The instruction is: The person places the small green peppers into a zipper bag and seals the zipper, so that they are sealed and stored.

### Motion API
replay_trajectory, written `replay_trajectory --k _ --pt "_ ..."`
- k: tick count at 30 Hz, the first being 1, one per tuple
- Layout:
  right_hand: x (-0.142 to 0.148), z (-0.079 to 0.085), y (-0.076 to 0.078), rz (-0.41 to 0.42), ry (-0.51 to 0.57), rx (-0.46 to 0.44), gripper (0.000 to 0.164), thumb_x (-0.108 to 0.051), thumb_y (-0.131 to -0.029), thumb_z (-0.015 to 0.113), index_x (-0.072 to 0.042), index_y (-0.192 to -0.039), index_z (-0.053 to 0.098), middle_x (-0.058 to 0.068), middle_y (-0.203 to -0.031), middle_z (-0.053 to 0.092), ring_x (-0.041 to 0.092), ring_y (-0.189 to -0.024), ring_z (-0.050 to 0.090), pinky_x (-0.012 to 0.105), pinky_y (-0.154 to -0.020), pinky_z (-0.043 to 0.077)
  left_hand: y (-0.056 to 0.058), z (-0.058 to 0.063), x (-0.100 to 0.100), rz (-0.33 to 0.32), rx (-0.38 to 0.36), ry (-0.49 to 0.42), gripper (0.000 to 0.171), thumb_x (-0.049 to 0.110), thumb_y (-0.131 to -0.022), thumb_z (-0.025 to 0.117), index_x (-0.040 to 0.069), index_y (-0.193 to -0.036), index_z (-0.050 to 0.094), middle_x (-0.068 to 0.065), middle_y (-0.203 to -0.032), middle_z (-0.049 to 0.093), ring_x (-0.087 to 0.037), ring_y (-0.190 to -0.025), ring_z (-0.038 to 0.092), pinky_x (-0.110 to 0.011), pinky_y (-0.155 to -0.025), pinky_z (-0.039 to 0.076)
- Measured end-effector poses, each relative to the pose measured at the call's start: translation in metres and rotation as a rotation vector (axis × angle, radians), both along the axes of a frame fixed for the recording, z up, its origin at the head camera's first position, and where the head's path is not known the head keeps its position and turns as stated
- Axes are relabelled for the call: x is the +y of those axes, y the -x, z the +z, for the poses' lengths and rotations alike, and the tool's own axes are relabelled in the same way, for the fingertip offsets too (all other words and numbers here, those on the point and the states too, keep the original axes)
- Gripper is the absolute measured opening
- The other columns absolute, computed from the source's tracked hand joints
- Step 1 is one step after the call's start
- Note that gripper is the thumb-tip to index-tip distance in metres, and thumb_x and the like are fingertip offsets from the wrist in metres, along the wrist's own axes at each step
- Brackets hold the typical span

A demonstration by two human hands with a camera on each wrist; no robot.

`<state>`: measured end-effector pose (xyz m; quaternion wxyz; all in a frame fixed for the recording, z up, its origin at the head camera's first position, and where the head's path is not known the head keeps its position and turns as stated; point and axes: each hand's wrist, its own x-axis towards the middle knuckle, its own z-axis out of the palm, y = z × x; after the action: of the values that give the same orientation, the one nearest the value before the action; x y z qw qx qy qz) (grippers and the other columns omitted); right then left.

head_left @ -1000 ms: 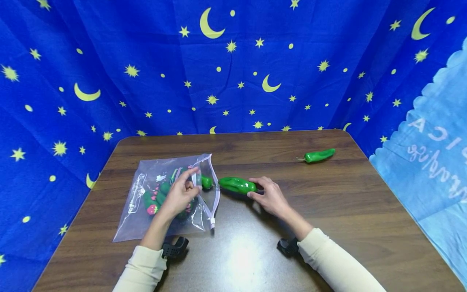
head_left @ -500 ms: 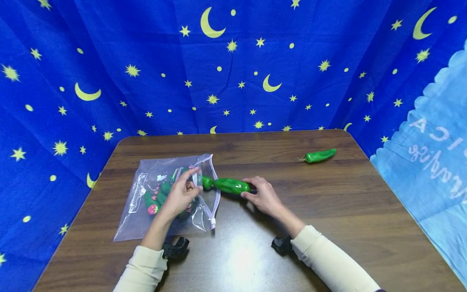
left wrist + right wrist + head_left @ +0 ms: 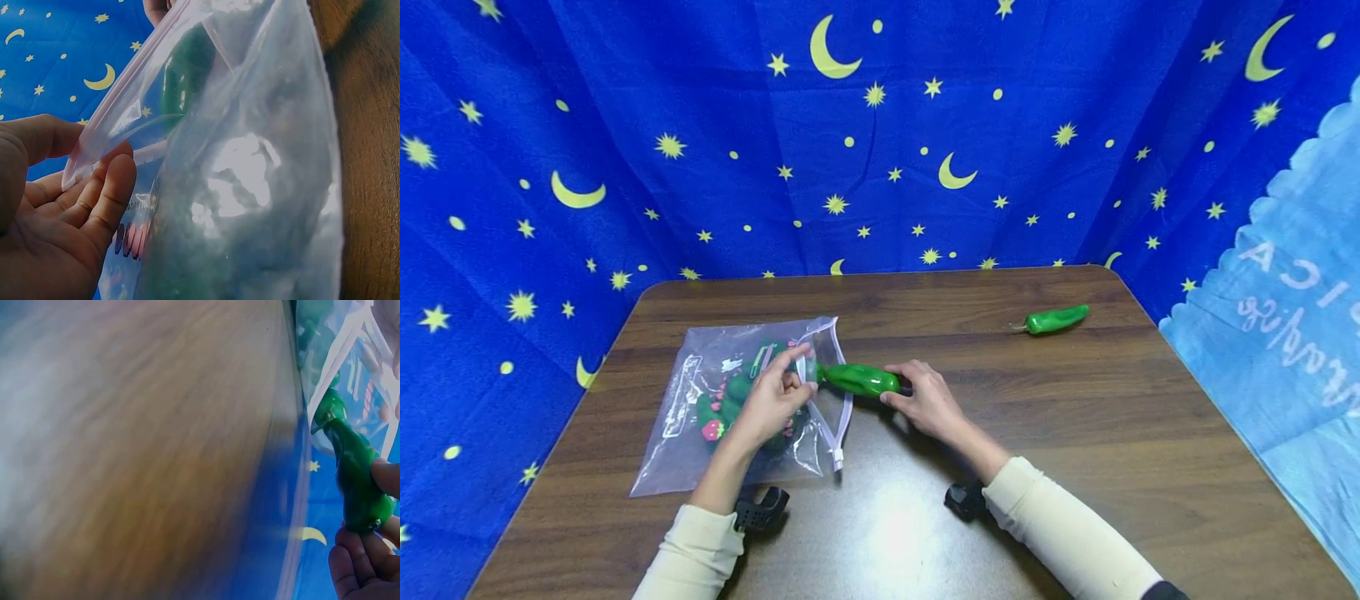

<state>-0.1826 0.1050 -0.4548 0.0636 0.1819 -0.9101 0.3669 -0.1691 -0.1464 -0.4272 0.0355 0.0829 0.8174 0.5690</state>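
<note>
A clear plastic slider bag (image 3: 662, 462) with pink printing lies at the left of the table, with several green things inside. My left hand (image 3: 771, 404) pinches the upper edge of its mouth and lifts it; in the left wrist view, the thumb and fingers (image 3: 115, 190) grip the pinkish strip. My right hand (image 3: 928, 404) holds a long glossy green pepper (image 3: 859, 380) by its right end. The pepper's left end reaches through the bag's mouth. In the right wrist view, it meets another green pepper (image 3: 329, 406) just inside the opening.
A slimmer green pepper (image 3: 1057, 320) lies at the back right of the brown wooden table (image 3: 1075, 433). The bag's slider (image 3: 837, 458) sits at the near end of its mouth. A blue star-and-moon curtain (image 3: 880, 167) hangs behind.
My right hand has moved left with the green pepper, bringing its left end past the bag's rim. My left hand has kept the bag's edge lifted in the same place.
</note>
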Motion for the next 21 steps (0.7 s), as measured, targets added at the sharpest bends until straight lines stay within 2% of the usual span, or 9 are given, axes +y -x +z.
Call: replay_trajectory --k 10,21 --pt "-0.015 -0.001 0.004 0.009 0.005 0.051 0.045 -0.021 -0.077 0.075 -0.005 -0.117 0.064 0.011 -0.107 0.067 0.027 -0.1 0.06 0.044 -0.089 0.049 -0.001 0.003 0.0 -0.004 0.022 0.001 0.063 0.002 -0.086 0.06 0.01 -0.143 0.036 -0.002 -0.066 0.05 -0.007 -0.041 0.041 -0.029 -0.032 0.04" --pt "-0.034 0.0 0.006 0.039 -0.012 0.032 0.046 -0.022 -0.078 0.075 -0.004 -0.119 0.063 0.013 -0.109 0.065 0.028 -0.101 0.059 0.044 -0.09 0.049 0.0 0.003 0.0 -0.004 -0.002 0.0 0.064 0.003 -0.086 0.061 0.012 -0.144 0.035 -0.004 -0.068 0.052 -0.009 -0.042 0.042 -0.03 -0.033 0.041"
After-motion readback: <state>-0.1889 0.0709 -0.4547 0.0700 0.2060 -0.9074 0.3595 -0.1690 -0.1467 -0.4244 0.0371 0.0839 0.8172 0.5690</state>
